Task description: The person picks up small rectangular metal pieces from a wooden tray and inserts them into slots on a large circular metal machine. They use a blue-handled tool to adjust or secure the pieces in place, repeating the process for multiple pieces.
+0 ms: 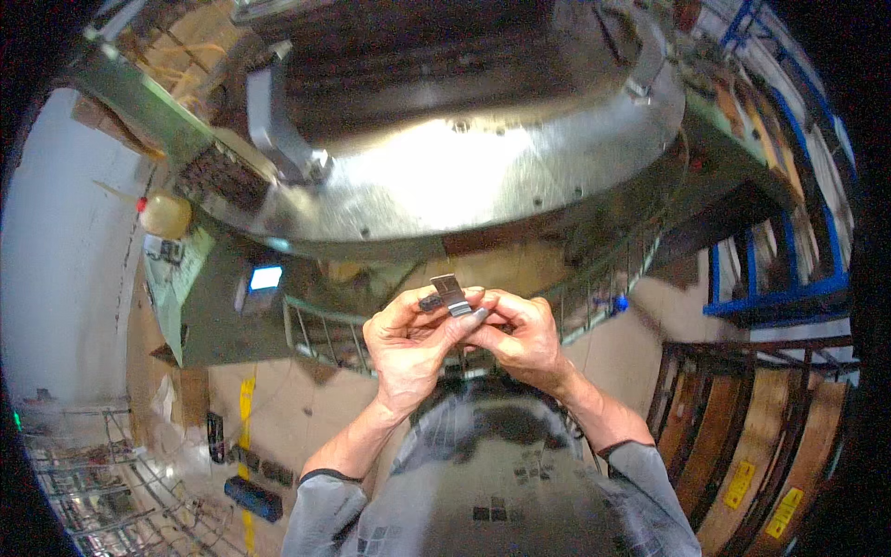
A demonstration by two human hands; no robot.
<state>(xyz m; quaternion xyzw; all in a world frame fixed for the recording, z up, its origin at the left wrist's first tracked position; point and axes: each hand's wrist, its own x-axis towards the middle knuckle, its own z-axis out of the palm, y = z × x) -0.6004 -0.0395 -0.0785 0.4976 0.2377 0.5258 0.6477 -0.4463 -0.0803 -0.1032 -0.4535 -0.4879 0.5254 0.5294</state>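
Note:
Both of my hands meet in front of my body, close to the near side of a big round steel machine table. My left hand is closed, its thumb and fingers pinching a small rectangular metal piece with a shiny face and a pale lower edge. Beside that piece a short dark part shows between the left fingers; I cannot tell whether the two are joined. My right hand is closed too, its thumb and fingertips against the metal piece from the right. The fingers hide its underside.
A green railing curves below the machine table. A grey bracket stands on the table. At left are a lit screen and a yellowish bottle. Wire racks, a blue rack and wooden boards flank me.

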